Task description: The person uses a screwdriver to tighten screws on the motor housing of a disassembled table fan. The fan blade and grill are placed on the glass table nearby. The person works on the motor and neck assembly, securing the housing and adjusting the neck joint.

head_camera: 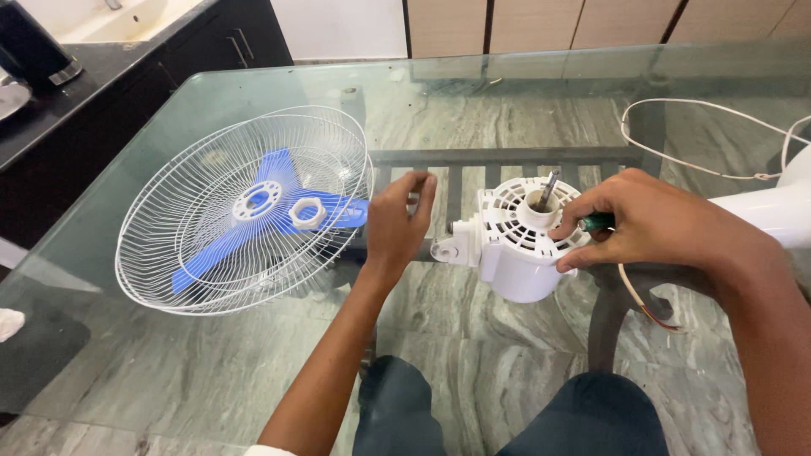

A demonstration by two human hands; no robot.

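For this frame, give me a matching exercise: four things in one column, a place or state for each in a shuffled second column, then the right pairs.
Things:
1. fan motor housing
2. wire fan guards
3. blue fan blade
4. white plastic nut

Places or states:
A. lying inside the guards
B. sitting on the blade
C. under the right hand, shaft pointing up
D. stacked on the glass table, to the left of the left hand

Pairs: 1-C, 2-D, 3-A, 4-B
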